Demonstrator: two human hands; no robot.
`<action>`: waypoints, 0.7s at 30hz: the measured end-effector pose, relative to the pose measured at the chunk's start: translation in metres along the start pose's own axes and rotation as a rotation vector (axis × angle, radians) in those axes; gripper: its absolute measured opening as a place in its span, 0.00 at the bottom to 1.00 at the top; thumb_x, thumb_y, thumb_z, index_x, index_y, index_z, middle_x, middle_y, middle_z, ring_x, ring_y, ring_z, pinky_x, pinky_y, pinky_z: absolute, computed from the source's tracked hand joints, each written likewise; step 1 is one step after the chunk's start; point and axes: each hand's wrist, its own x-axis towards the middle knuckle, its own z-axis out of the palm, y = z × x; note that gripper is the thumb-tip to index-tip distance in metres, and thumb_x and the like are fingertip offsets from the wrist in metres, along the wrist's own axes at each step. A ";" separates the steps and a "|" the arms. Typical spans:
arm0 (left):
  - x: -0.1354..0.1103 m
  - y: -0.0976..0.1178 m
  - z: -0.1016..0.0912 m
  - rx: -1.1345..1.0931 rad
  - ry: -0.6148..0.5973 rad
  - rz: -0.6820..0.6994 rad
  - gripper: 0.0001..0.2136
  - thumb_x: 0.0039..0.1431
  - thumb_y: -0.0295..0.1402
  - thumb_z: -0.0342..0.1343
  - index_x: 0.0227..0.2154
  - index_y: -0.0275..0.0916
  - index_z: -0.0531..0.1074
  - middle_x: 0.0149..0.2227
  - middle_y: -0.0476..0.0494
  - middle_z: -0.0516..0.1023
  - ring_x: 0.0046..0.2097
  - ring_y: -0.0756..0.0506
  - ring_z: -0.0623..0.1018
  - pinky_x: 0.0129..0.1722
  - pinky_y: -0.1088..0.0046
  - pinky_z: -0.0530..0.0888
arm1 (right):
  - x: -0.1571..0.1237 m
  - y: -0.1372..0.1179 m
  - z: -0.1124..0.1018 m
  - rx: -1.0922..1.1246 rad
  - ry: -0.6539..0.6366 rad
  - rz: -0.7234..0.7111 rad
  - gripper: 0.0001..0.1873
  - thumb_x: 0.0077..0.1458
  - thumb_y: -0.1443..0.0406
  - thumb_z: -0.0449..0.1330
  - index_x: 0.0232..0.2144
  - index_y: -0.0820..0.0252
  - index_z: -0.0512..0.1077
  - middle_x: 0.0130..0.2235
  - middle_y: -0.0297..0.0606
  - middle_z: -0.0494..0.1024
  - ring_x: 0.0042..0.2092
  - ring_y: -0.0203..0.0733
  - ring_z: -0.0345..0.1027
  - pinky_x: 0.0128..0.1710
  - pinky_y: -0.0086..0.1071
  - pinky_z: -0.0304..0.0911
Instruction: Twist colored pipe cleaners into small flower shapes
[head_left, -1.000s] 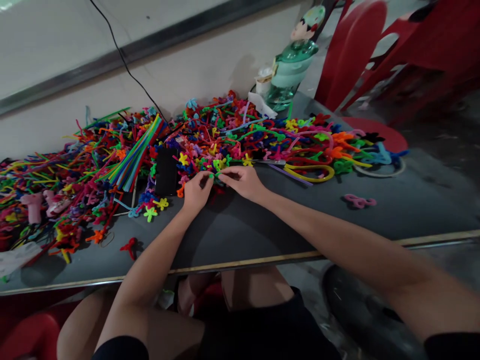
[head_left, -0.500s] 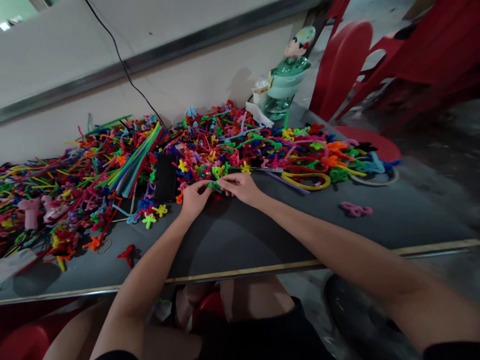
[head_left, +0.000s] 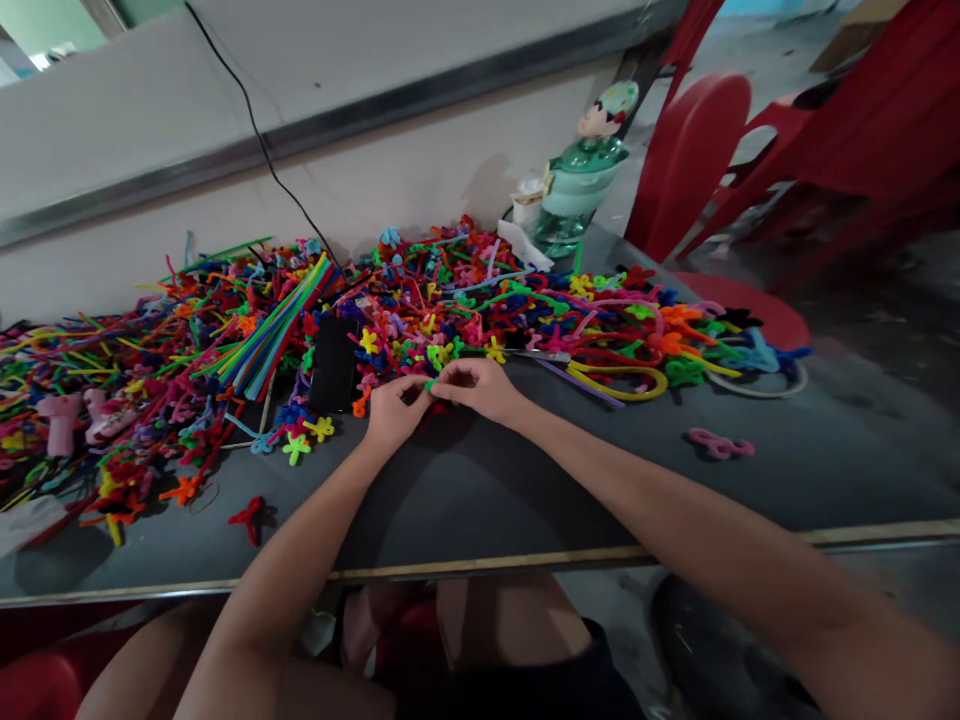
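Between my fingertips sits a small green pipe cleaner piece, mostly covered by the fingers. My left hand pinches it from the left, and my right hand pinches it from the right, so the two hands meet. Both are just above the dark tabletop, at the near edge of a large heap of coloured pipe cleaners. Something red lies partly hidden below the hands. A black phone rests left of my left hand, close to yellow and light green flower shapes.
A bundle of straight pipe cleaners lies on the heap. Scissors lie right of centre. A pink twisted piece and a red one lie apart. A green bottle stands by the wall, near red chairs.
The camera view has shifted slightly, so the scene sits a little lower. My fingertips have closed further around the green piece, and less of it shows.
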 end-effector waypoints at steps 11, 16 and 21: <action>0.005 -0.011 0.004 -0.237 0.046 -0.129 0.09 0.58 0.35 0.54 0.39 0.39 0.76 0.30 0.47 0.78 0.27 0.52 0.74 0.30 0.76 0.73 | -0.003 -0.006 0.002 0.075 0.034 0.018 0.17 0.44 0.52 0.64 0.27 0.61 0.74 0.25 0.35 0.74 0.22 0.32 0.63 0.19 0.27 0.56; 0.007 -0.012 0.004 -0.286 -0.023 -0.152 0.09 0.57 0.37 0.55 0.35 0.37 0.76 0.29 0.47 0.78 0.27 0.52 0.74 0.29 0.76 0.73 | 0.000 -0.005 -0.003 0.106 -0.020 0.025 0.20 0.45 0.49 0.63 0.25 0.60 0.73 0.24 0.34 0.74 0.22 0.32 0.63 0.19 0.27 0.55; 0.006 -0.011 0.004 -0.286 -0.080 -0.115 0.08 0.56 0.34 0.55 0.33 0.37 0.76 0.31 0.45 0.79 0.32 0.50 0.77 0.34 0.74 0.75 | 0.001 -0.006 -0.003 0.004 -0.077 0.005 0.20 0.42 0.49 0.65 0.25 0.61 0.73 0.21 0.33 0.71 0.21 0.32 0.62 0.20 0.28 0.56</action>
